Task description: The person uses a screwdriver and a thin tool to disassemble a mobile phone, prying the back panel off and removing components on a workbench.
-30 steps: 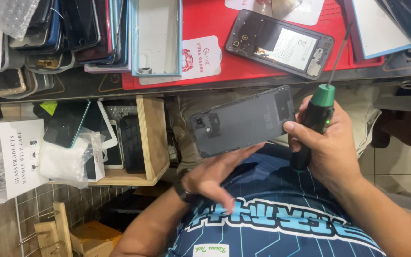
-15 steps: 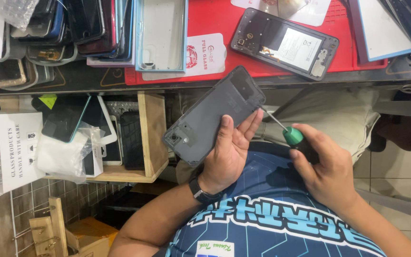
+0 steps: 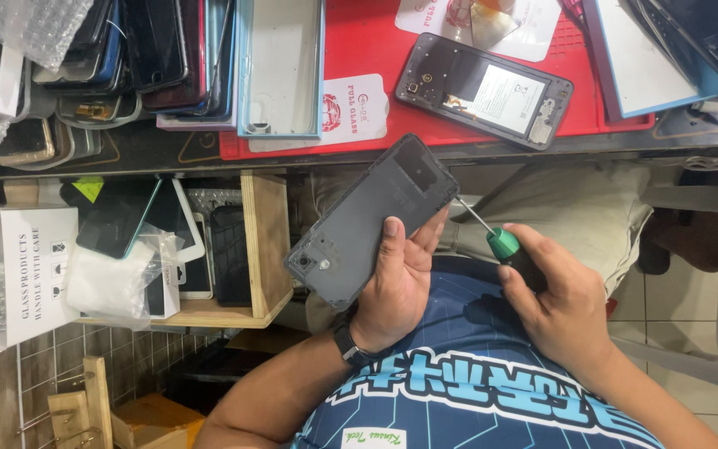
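We held the dark phone back cover (image 3: 371, 220) in our left hand (image 3: 396, 287), fingers curled up around its lower edge and thumb side pressing it, the panel tilted in the air above our lap, just below the edge of the surface (image 3: 459, 154). Our right hand (image 3: 563, 303) was closed around the green-collared screwdriver (image 3: 500, 241), whose thin shaft pointed up toward the cover's right edge, near it but, as far as we could tell, not quite touching. On the red mat (image 3: 359, 50) lay the opened phone (image 3: 484, 90), its insides exposed. We judged the main risk to be the tip slipping: with the cover held only by one hand in mid-air, a hard push could skate the blade across the plastic, scratch it, or jab our left fingers (image 3: 392, 229) wrapped beside it.
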